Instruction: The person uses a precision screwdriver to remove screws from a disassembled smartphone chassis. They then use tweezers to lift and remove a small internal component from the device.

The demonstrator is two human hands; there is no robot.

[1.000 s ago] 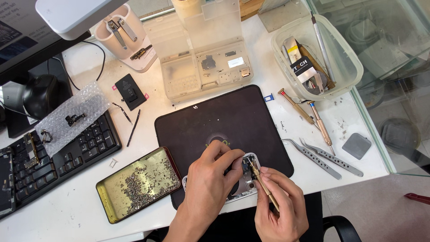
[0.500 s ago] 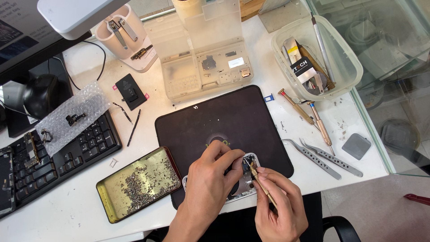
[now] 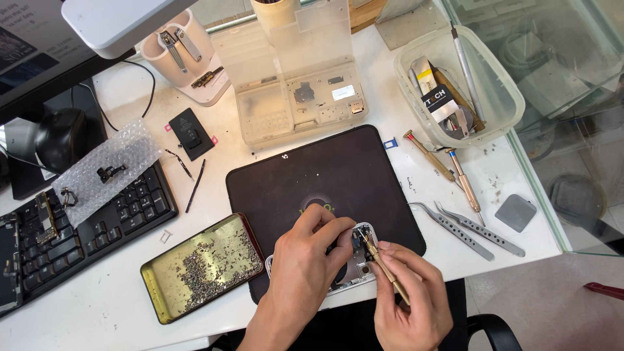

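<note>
Hands (image 3: 351,273) on opened phone (image 3: 354,263), screw tray (image 3: 201,266) left, tweezers (image 3: 468,227) right

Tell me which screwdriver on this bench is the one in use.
The gold screwdriver held in the right hand, tip on the opened phone. The two others lie untouched right of the mat.

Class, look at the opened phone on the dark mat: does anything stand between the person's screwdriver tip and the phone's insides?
Nothing visible does. The right hand holds the screwdriver with its tip already on the opened phone, and the left hand grips the phone from the side, clear of the tip.
</note>
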